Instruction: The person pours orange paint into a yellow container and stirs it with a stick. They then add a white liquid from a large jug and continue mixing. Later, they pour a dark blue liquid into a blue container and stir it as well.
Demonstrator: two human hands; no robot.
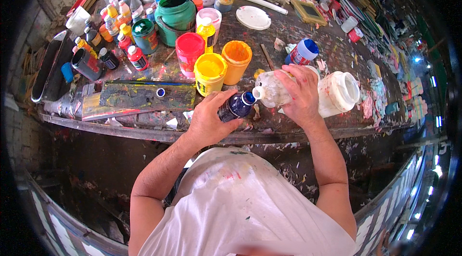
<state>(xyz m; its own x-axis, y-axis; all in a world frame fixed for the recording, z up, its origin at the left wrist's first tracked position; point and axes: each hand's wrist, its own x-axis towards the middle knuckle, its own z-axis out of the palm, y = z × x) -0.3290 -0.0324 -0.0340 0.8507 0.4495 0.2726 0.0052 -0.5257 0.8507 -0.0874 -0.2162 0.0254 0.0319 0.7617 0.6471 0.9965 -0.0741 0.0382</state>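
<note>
My left hand (211, 117) is wrapped round a small dark blue paint bottle (235, 107), uncapped, its blue mouth leaning to the right. Gripped in my right hand (299, 93) is a clear plastic bottle (272, 90), smeared with white, tipped on its side. Its mouth points left and comes close to the blue bottle's mouth; I cannot tell whether they touch. A loose bottle cap (160, 92) with blue inside rests on a paint-stained board (144, 97) to the left. Just right of my right hand stands an open white jar (339, 93).
Open tubs of yellow (211, 70), orange (236, 61) and red paint (189, 53) stand beyond my hands. A blue paint jar (303, 52) is at the right. Green buckets (175, 17) and several small bottles crowd the left. A white lid (253, 17) lies farther back.
</note>
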